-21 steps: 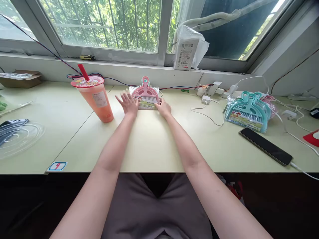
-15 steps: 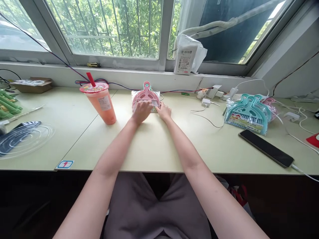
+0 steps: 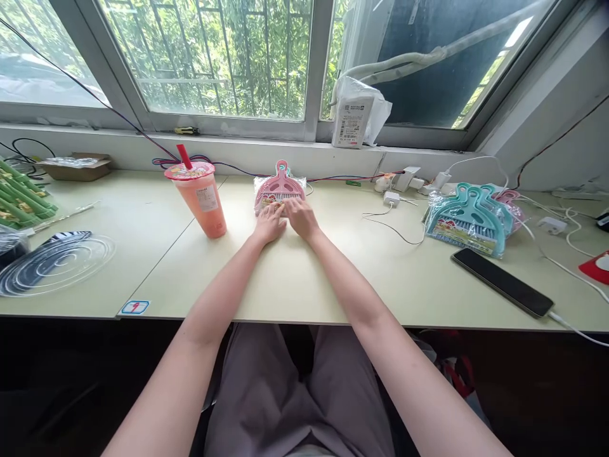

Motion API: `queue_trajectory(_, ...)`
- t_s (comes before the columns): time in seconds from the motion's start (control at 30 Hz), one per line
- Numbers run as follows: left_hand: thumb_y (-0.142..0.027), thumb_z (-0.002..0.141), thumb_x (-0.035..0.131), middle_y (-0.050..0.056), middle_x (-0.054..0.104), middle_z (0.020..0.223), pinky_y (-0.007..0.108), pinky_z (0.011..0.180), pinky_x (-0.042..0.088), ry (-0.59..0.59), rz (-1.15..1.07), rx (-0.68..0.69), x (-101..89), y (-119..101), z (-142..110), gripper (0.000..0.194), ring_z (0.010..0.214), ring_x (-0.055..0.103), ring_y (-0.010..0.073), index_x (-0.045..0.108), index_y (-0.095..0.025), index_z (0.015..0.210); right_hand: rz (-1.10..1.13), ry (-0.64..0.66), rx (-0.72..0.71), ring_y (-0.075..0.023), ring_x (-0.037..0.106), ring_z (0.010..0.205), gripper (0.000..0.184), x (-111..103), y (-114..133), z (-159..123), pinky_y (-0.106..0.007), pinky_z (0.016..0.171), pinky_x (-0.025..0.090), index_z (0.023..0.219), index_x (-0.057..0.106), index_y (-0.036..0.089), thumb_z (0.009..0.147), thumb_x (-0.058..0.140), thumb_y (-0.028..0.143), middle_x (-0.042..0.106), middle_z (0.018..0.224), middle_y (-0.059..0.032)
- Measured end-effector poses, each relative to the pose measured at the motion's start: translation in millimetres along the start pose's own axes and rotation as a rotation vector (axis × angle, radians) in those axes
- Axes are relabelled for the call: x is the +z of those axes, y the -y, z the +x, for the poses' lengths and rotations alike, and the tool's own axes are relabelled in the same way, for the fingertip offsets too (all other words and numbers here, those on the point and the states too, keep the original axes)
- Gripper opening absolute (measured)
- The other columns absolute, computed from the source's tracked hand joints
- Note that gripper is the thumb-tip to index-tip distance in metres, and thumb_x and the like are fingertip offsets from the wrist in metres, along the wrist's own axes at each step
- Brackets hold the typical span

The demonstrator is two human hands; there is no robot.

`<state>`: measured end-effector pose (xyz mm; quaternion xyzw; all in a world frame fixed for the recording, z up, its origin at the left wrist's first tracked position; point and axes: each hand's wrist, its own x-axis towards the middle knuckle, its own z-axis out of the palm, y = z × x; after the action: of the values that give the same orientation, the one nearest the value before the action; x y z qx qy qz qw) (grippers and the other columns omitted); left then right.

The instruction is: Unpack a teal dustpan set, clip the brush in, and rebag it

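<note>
A pink mini dustpan and brush set (image 3: 281, 183) in clear plastic lies at the back middle of the desk, its handle toward the window. My left hand (image 3: 270, 223) is at its lower front edge, fingers closed on the wrapping over the printed card. Right beside it, my right hand (image 3: 301, 217) has its fingers bent over the lower right part of the same pack, the two hands' fingertips nearly meeting. What the fingertips pinch exactly is too small to make out.
An orange drink cup (image 3: 204, 206) with a red straw stands left of my arms. To the right lie wrapped teal dustpan sets (image 3: 469, 219), a phone (image 3: 502, 282) on a white cable, and chargers (image 3: 406, 181). Green packs (image 3: 21, 197) and a clear coiled item (image 3: 57, 263) are at left.
Both hands have shifted to the pack's lower front edge and come closer together. The right hand has moved left from the pack's right side. The head view has shifted slightly.
</note>
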<state>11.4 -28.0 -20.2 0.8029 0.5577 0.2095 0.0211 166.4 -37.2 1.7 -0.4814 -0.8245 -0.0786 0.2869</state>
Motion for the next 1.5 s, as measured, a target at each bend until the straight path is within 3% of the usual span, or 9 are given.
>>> queue_trajectory(0.27,-0.037,0.092,0.051,0.018,0.041,0.150,0.050,0.122,0.028,-0.031,-0.028,-0.027,5.1,5.3,3.4,0.055,0.145,0.035,0.0334,0.045,-0.015,0.142,0.186,0.153,-0.017,-0.0233,0.056,0.130,0.038,17.0,-5.8,3.8,-0.037,0.113,0.042,0.133,0.059,0.008,0.102,0.037,0.011,0.062,0.136,-0.0189)
queue_trajectory(0.37,-0.042,0.092,0.052,0.014,0.043,0.149,0.049,0.122,0.029,-0.014,-0.047,-0.005,-5.6,18.0,0.0,0.053,0.144,0.037,0.0318,0.049,-0.021,0.141,0.241,0.178,0.017,-0.0242,0.050,0.141,0.040,19.6,-9.3,3.8,-0.039,0.120,0.037,0.139,0.057,0.008,0.102,0.042,0.015,0.053,0.151,-0.0186)
queue_trajectory(0.47,-0.041,0.091,0.053,0.011,0.044,0.149,0.053,0.117,0.037,0.004,-0.038,-0.131,-21.1,35.5,-6.9,0.051,0.140,0.043,0.0330,0.052,-0.029,0.141,0.280,0.188,0.071,-0.0248,0.047,0.145,0.044,20.0,-9.8,2.8,-0.042,0.122,0.037,0.144,0.055,0.011,0.101,0.045,0.015,0.046,0.158,-0.0157)
queue_trajectory(0.63,-0.043,0.093,0.046,0.011,0.041,0.154,0.052,0.119,0.034,0.060,0.015,-0.236,-33.3,50.4,-12.2,0.056,0.140,0.044,0.0342,0.047,-0.026,0.147,0.254,0.143,0.194,-0.0238,0.045,0.147,0.049,17.8,-7.7,2.3,-0.038,0.123,0.036,0.148,0.049,0.005,0.100,0.042,0.009,0.044,0.159,-0.0189)
queue_trajectory(0.87,-0.043,0.094,0.042,0.015,0.041,0.153,0.052,0.117,0.036,0.047,0.082,-0.242,-32.7,43.2,-11.7,0.058,0.139,0.045,0.0370,0.046,-0.022,0.148,0.224,0.152,0.195,-0.0213,0.039,0.150,0.054,12.4,-3.0,1.9,-0.032,0.125,0.033,0.147,0.046,-0.002,0.095,0.032,-0.003,0.042,0.159,-0.0225)
queue_trajectory(1.07,-0.032,0.094,0.041,0.017,0.047,0.148,0.051,0.110,0.043,-0.019,0.187,-0.149,-44.8,25.9,-25.7,0.055,0.133,0.051,0.0365,0.045,-0.018,0.147,0.240,0.090,0.105,-0.0198,0.053,0.139,0.061,-11.4,8.4,-11.9,-0.032,0.113,0.046,0.142,0.055,0.009,0.086,0.036,-0.009,0.052,0.152,-0.0171)
queue_trajectory(1.23,-0.033,0.097,0.032,0.014,0.060,0.129,0.043,0.078,0.054,-0.058,0.089,-0.053,-59.1,-7.6,-74.4,0.045,0.096,0.069,0.0303,0.051,-0.024,0.137,0.186,0.036,0.010,-0.0188,0.071,0.092,0.035,-63.5,34.6,-83.3,-0.030,0.080,0.052,0.110,0.070,0.018,0.094,0.042,0.005,0.076,0.100,-0.0068)
queue_trajectory(1.37,-0.037,0.093,0.033,0.002,0.073,0.109,0.039,0.076,0.053,0.060,-0.019,0.060,-66.9,-27.8,-129.3,0.029,0.091,0.072,0.0275,0.062,-0.035,0.099,0.080,0.294,-0.437,-0.0171,0.064,0.069,0.015,-112.9,40.9,-180.8,-0.028,0.059,0.043,0.081,0.067,0.019,0.083,0.055,0.010,0.071,0.076,-0.0031)
queue_trajectory(1.5,-0.046,0.092,0.035,0.000,0.074,0.087,0.039,0.069,0.052,0.086,-0.057,-0.030,-68.7,-29.6,-158.6,0.028,0.076,0.071,0.0268,0.061,-0.036,0.095,0.025,0.123,-0.353,-0.0165,0.066,0.084,0.027,-149.5,14.4,-269.8,-0.028,0.070,0.049,0.107,0.066,0.019,0.087,0.052,0.009,0.074,0.092,-0.0047)
